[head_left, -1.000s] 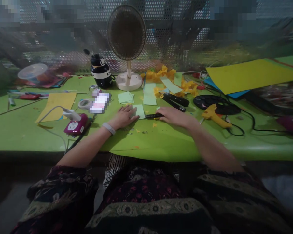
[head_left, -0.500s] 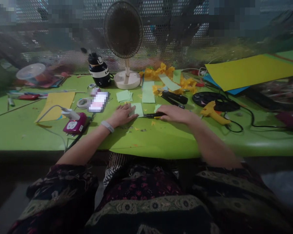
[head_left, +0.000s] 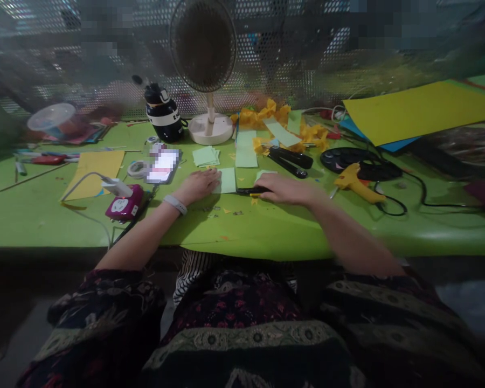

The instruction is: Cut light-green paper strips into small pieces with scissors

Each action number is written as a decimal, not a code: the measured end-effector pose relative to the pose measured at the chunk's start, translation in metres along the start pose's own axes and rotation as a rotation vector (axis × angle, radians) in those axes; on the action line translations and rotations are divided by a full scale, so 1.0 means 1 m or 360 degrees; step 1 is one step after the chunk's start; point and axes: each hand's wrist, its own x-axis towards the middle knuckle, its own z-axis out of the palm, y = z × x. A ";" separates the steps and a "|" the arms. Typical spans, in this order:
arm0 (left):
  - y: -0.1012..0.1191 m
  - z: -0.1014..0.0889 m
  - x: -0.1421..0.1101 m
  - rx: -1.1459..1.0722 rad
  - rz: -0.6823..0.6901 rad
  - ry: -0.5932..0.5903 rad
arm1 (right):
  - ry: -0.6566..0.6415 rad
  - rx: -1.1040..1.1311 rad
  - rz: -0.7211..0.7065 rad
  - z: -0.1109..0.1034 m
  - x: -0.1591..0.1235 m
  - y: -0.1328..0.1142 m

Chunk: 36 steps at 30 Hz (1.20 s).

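My left hand (head_left: pixel 197 184), with a pale band at the wrist, has its fingers drawn together at the left edge of a light green paper square (head_left: pixel 227 180). The square lies flat on the table. My right hand (head_left: pixel 285 188) is closed over black-and-yellow scissors (head_left: pixel 248 191), whose dark tips point left to the square's lower right corner. Part of another green paper piece (head_left: pixel 264 174) shows behind the right knuckles. A small stack of green squares (head_left: pixel 206 156) lies beyond my left hand, and a green strip (head_left: pixel 246 151) lies farther back.
A black stapler (head_left: pixel 290 160) and a yellow glue gun (head_left: pixel 358 186) lie to the right. A fan (head_left: pixel 210 129), a dark bottle (head_left: pixel 164 118) and orange crepe paper (head_left: pixel 269 114) stand behind. Leftward are a phone (head_left: pixel 163 166), tape roll (head_left: pixel 136 169) and purple power adapter (head_left: pixel 125 205).
My left hand has slid slightly left and its fingers have drawn together, uncovering more of the green square. My right hand stays on the scissors, almost unmoved. The view has shifted a little.
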 end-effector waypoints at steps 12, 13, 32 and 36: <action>-0.004 0.002 0.003 0.0039 0.0039 0.0046 | 0.0127 0.0059 -0.0092 0.010 0.005 -0.001; -0.004 0.003 0.003 0.0036 0.0042 0.0046 | 0.0136 0.0057 -0.0097 0.010 0.005 -0.001; -0.002 0.002 0.003 0.0023 0.0044 0.0070 | 0.0197 0.0013 -0.0168 0.020 0.014 -0.003; 0.000 0.000 0.003 0.0037 0.0016 0.0030 | 0.0208 0.0084 -0.0235 0.020 0.012 -0.006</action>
